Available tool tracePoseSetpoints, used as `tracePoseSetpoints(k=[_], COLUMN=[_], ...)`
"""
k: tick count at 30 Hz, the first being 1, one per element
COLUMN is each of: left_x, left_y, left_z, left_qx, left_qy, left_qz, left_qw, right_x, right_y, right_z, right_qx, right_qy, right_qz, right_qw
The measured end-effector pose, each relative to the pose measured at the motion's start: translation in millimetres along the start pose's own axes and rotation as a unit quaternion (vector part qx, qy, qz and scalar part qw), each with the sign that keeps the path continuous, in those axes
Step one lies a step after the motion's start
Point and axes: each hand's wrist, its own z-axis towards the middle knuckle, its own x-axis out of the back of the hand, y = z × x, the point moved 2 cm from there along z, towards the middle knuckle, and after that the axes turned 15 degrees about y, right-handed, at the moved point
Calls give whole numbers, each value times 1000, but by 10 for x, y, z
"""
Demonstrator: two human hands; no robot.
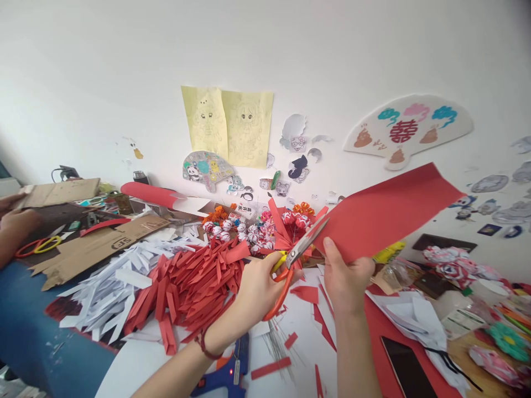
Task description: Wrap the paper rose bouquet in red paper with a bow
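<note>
My left hand (259, 284) is closed round the handles of a pair of scissors (299, 246) with orange and yellow grips. The scissor blades lie at the left edge of a large red paper sheet (385, 213). My right hand (346, 276) pinches that sheet near its lower left corner, thumb on the near face, and the paper stands up and out to the right. Below my hands are red paper scraps (271, 367) and thin wires (277, 345) on white paper. A pile of folded red paper strips (194, 282) lies left of my left hand, beside white paper strips (124, 287).
A blue glue gun (226, 376) with a lit red light lies under my left forearm. A phone (406, 367) rests at right. Red-and-white paper balls (249, 232) stand near the wall. At far left, another person's hands (19, 226) hold cardboard (62, 193) near other scissors (39, 246).
</note>
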Motion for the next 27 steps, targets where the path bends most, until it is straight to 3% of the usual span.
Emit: tracePoseSetpoints(k=[27], left_x=[18], left_y=[-20], left_z=[24], left_qx=[-2], left_qy=[-13], left_qz=[-13], left_qw=[1000], right_x=[8], right_y=[6], right_z=[9], right_qx=[1], right_qy=[7], right_qz=[-9], right_qw=[1000])
